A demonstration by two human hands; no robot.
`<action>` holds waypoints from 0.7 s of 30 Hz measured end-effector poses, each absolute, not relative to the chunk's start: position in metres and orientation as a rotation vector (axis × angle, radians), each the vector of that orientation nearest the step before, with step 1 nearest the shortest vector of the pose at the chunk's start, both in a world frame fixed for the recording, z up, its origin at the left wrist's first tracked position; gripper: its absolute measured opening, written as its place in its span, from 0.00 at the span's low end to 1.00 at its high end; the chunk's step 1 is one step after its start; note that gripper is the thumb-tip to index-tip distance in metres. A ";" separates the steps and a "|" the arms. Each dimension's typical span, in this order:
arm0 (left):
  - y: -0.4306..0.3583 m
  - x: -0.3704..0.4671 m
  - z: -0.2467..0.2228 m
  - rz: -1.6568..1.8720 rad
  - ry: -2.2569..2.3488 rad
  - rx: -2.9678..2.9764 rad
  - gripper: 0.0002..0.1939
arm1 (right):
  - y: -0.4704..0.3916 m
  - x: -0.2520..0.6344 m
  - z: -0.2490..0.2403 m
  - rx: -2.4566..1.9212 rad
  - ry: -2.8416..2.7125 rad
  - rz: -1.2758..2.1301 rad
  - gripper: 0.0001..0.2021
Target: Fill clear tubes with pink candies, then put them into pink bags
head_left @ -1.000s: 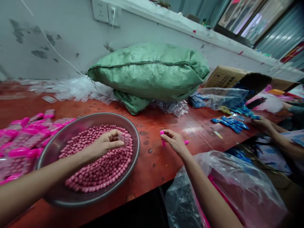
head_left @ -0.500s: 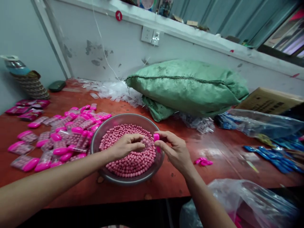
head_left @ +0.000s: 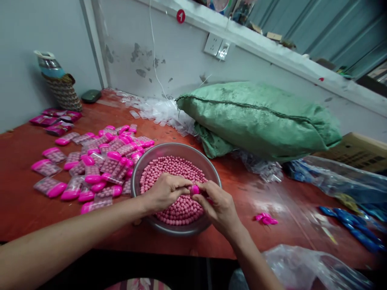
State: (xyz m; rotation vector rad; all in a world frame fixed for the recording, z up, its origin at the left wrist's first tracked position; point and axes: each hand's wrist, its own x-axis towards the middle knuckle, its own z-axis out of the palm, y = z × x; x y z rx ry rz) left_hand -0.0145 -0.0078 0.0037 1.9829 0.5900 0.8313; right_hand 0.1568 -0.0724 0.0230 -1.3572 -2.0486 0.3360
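Observation:
Over a grey metal bowl [head_left: 213, 171] of small pink balls [head_left: 172, 166], my two hands meet. Between the fingertips of my left hand [head_left: 163, 193] is a small clear plastic container, mostly hidden by the fingers. My right hand [head_left: 220, 205] pinches a bright pink cap [head_left: 195, 189] against the container's end; whether it is fully seated I cannot tell. Left of the bowl lies a pile of clear, pink-capped containers [head_left: 110, 164] filled with pink balls. A few loose pink caps [head_left: 266, 218] lie right of the bowl.
Behind the bowl lies a big green sack [head_left: 260, 117], with clear plastic pieces [head_left: 160, 112] beside it. Dark pink packets [head_left: 59, 128] and a bottle in a woven sleeve [head_left: 62, 90] are at the left. Blue packets [head_left: 352, 225] and a cardboard box [head_left: 353, 151] are at the right.
My hands have come together, bringing the pink cap from apart to the end of the clear container. The whole scene has shifted rightward in view as the camera turned.

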 end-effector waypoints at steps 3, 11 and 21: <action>-0.007 -0.012 0.003 0.817 0.586 1.941 0.11 | -0.071 0.155 0.019 -1.369 -2.000 0.342 0.07; 0.004 -0.009 0.005 0.667 0.545 1.167 0.18 | -0.075 0.175 0.013 -1.046 -1.237 1.171 0.21; -0.002 -0.007 0.005 0.729 0.462 1.431 0.14 | -0.065 0.165 0.012 -1.051 -1.001 1.394 0.11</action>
